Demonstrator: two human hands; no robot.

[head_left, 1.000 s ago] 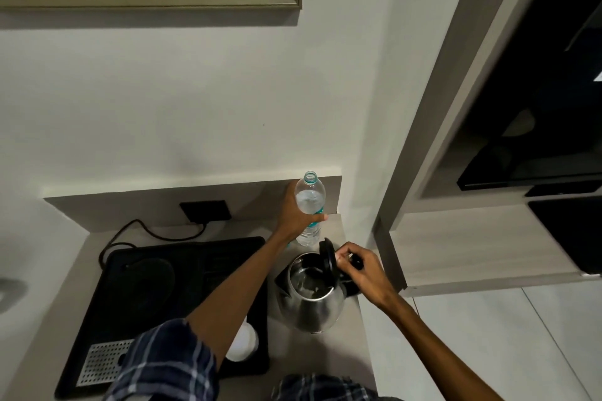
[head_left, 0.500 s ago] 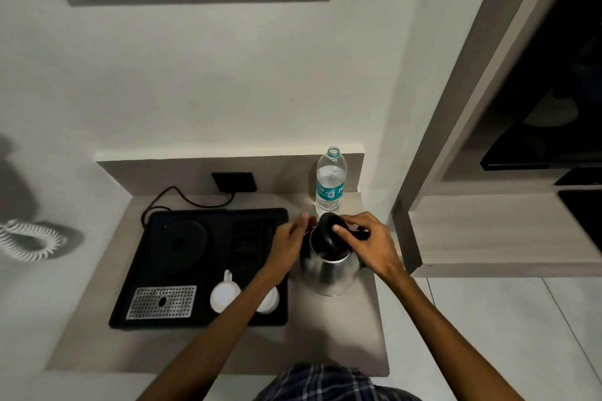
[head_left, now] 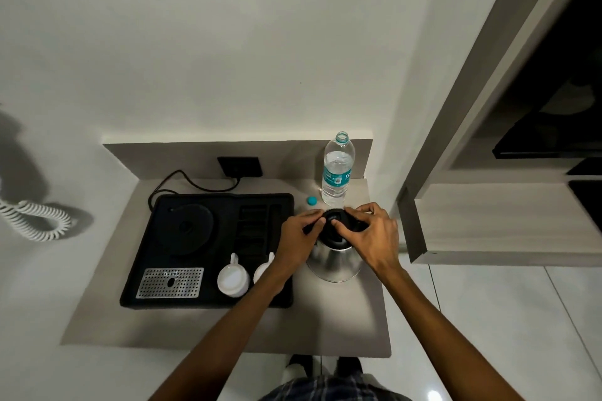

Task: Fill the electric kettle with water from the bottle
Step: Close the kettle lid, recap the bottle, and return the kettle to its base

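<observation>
A steel electric kettle [head_left: 335,262] stands on the grey counter [head_left: 342,312], right of the black tray. Its black lid [head_left: 335,226] lies flat on top. My left hand [head_left: 298,238] touches the lid's left edge with its fingertips. My right hand [head_left: 373,236] rests on the lid and the handle side, fingers curled over them. Behind the kettle a clear water bottle [head_left: 337,169] with a teal label stands upright and uncapped, partly filled. Its teal cap [head_left: 312,200] lies on the counter beside it.
A black tray [head_left: 208,247] holds the kettle's round base [head_left: 190,228], a metal drip grid [head_left: 170,282] and two white cups [head_left: 233,278]. A cord runs to a wall socket [head_left: 240,166]. A wooden shelf unit [head_left: 488,221] stands right; a coiled phone cord [head_left: 35,221] hangs left.
My left hand let go of the bottle and came to the kettle. The lid, upright a second ago, now lies flat on the kettle under both hands. The view tilted down.
</observation>
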